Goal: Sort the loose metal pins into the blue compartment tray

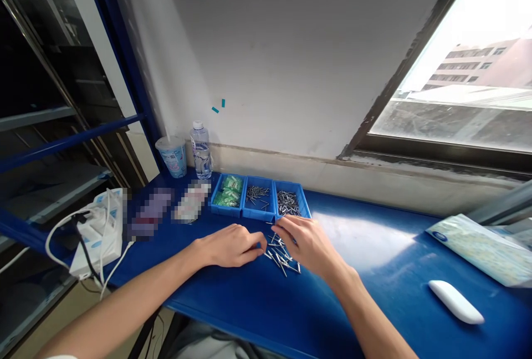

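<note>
A loose pile of silvery metal rivets [282, 259] lies on the blue table between my hands. My left hand [238, 245] is at the pile's left edge, its fingers curled and pinched together at a rivet's end. Above the pile's right side, my right hand [301, 237] bends its fingers down toward the rivets; what its fingertips hold, if anything, is hidden. Behind the hands stand three blue bins side by side: the left bin [226, 213] has green packets, the middle bin [258, 215] some thin dark pieces, the right bin [305, 204] many metal pieces.
A water bottle [201, 151] and a lidded cup [172, 157] stand at the back left. Farther left is a white power strip [100, 237] with cables. On the right lie a white oblong case [456, 302] and a tissue pack [482, 248]. A wall borders the table's back.
</note>
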### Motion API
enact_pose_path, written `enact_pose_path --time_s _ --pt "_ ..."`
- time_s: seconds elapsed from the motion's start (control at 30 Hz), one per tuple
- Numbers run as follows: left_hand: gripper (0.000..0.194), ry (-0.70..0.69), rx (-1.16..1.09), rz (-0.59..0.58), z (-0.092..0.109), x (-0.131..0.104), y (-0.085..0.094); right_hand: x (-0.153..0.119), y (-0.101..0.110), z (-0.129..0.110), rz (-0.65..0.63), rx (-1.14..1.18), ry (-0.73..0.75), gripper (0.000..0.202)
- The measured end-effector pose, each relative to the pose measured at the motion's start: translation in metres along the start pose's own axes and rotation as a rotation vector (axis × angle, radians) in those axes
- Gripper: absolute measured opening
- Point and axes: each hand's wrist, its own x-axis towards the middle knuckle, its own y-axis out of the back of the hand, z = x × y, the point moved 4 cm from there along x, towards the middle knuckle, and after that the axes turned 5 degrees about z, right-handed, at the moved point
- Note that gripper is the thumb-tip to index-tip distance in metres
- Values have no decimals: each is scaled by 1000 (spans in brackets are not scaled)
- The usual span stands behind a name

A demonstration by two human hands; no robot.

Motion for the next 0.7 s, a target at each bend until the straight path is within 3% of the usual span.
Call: enact_pose_path --time_s 0.17,0.33,0.53,0.7 --pt "11 113 -6 94 -10 -3 12 -2 -10 -8 -61 54 26 30" --pt "13 146 4 162 -13 -3 14 -2 -18 -14 -84 92 52 31" --pt "13 172 24 217 -14 -3 16 -1 -20 -17 -28 96 67 34" --pt "21 109 49 262 -14 -3 17 -2 -21 -15 58 115 41 31"
